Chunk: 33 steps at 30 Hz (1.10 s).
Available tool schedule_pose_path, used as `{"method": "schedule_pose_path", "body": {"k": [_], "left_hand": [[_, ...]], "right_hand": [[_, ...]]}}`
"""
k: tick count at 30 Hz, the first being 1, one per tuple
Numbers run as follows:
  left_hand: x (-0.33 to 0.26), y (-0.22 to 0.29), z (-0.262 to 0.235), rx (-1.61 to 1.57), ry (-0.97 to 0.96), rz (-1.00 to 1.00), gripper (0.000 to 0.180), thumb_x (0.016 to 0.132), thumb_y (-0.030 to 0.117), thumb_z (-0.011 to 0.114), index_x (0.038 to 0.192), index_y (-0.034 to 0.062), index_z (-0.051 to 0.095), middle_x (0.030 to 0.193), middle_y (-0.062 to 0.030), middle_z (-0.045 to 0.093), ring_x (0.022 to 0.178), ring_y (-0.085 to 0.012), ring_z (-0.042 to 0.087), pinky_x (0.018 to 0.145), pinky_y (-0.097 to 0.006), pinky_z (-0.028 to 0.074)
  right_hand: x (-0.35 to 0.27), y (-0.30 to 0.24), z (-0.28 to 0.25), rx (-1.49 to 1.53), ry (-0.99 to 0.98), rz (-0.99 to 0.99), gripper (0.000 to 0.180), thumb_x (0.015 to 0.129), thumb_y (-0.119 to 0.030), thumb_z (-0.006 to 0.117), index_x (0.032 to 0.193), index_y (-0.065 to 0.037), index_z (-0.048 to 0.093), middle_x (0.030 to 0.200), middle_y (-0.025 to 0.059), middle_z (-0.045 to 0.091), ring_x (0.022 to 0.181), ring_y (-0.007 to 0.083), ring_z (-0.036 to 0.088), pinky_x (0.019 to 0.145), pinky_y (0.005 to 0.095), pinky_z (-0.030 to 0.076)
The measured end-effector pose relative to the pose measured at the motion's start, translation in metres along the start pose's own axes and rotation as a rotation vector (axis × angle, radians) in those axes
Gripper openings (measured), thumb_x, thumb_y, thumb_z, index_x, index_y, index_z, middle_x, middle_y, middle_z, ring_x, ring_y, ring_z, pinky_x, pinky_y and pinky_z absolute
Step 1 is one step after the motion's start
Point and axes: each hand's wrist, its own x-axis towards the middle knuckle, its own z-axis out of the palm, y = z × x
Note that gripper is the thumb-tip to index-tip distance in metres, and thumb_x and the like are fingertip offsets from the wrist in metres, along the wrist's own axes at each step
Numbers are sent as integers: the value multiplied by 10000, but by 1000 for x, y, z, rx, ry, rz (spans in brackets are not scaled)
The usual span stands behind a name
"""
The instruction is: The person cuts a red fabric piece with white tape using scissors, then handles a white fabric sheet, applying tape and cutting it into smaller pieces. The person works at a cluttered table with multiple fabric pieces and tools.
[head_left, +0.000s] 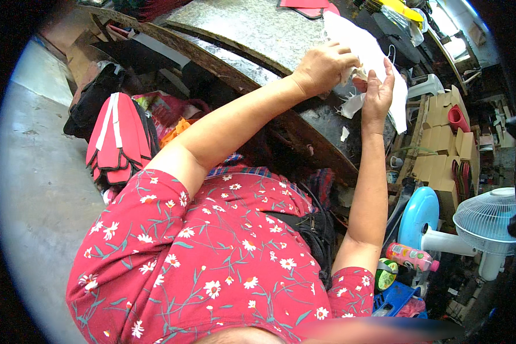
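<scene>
White sheet at the far end of a workbench, beneath and beyond a person's two bare hands.

Left hand: fingers curled closely inward, closed on a crumpled pale scrap at their tips. Right hand: thumb and forefinger point upward, slightly parted, in front of the sheet; whether its bent fingers grip anything cannot be told. A torn white strip hangs just beside the right wrist, and a small white fragment lies on the dark bench surface below. To the left extends a speckled grey slab; red pieces lie at its far edge, near the sheet's upper end.
</scene>
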Motion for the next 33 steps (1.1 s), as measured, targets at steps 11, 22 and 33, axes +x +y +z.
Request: {"method": "schedule_pose_path", "body": {"k": [11, 22, 33], "left_hand": [[-1, -8, 1, -191, -27, -436, 214, 931, 77, 530, 1103, 128, 646, 939, -100, 724, 786, -252, 702, 706, -338, 554], [4, -15, -2, -630, -425, -471, 389, 928, 151, 647, 1294, 72, 541, 901, -50, 658, 807, -98, 590, 714, -249, 475], [3, -11, -7, -615, -302, -479, 296, 913, 93, 656, 1191, 27, 581, 825, -42, 643, 754, -98, 599, 693, -261, 501]], "right_hand": [[8, 1, -16, 266, 5, 111, 541, 955, 13, 545, 1457, -63, 357, 979, 67, 665, 805, 113, 637, 718, 256, 536], [7, 0, -14, 342, -83, 102, 616, 898, 56, 583, 1464, -35, 358, 947, 73, 627, 835, 122, 605, 766, 246, 516], [8, -2, -14, 268, -49, 189, 526, 980, -147, 600, 1436, -26, 368, 874, 64, 687, 696, 98, 642, 679, 208, 504]]}}
